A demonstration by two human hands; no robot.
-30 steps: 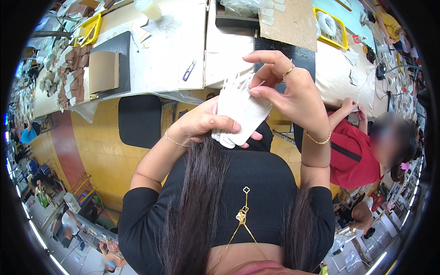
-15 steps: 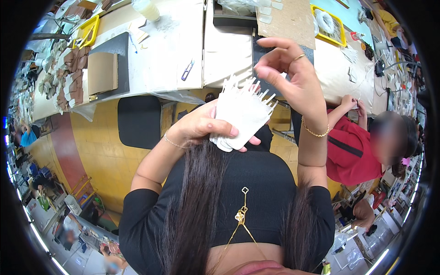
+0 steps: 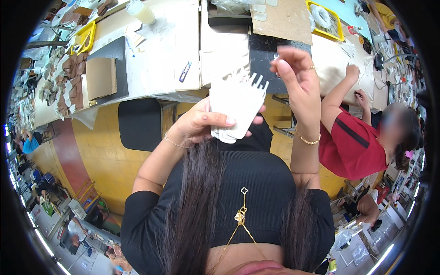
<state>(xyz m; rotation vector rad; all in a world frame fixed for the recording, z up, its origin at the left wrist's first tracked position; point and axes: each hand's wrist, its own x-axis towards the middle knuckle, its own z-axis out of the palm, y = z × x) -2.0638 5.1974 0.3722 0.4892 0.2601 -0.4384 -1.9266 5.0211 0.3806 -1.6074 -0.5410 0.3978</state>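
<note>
My left hand [image 3: 201,123] grips a stack of flat white card pieces [image 3: 236,106], fanned a little, with notched teeth along their upper edge. The stack is held upright in front of my chest, thumb across its lower part. My right hand [image 3: 298,80] is raised just to the right of the stack, a ring on one finger and a gold bracelet at the wrist. Its fingers are curled near the stack's top right corner; I cannot tell whether they pinch anything.
A worktable [image 3: 160,55] ahead carries a small blue thread snipper [image 3: 185,71], brown cardboard [image 3: 284,20], yellow trays [image 3: 87,39] and stacks of brown and white pieces [image 3: 68,87]. A black stool [image 3: 140,123] stands below it. A person in a red shirt [image 3: 350,146] works at my right.
My left hand has lifted the white stack higher and tilted it more upright. My right hand has risen from the stack's top edge and moved slightly right.
</note>
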